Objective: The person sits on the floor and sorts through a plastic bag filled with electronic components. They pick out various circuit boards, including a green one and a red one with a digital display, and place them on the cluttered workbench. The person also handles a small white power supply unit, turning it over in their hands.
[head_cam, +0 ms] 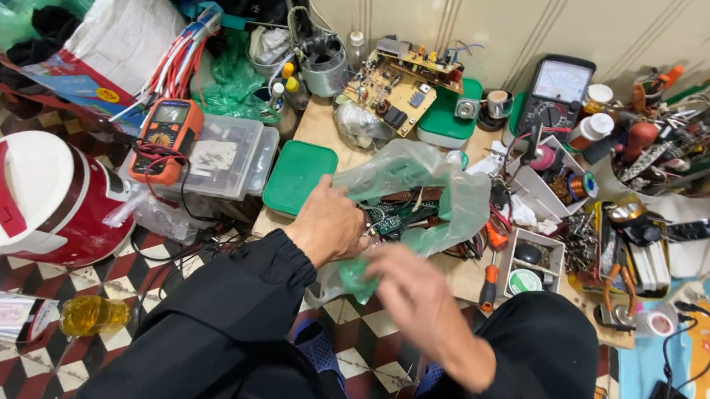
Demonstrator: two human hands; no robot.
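A cramped electronics repair workshop: an orange digital multimeter at left, an analogue meter at upper right, bare circuit boards at top centre, and screwdrivers and pliers heaped at right (all on a low bench).

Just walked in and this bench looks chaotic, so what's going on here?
A person sits at a cluttered wooden board on the floor, both hands on a green plastic bag of circuit boards. The left hand holds the bag open at its mouth; the right hand, blurred, is at its lower edge. An orange multimeter and a screwdriver lie nearby.
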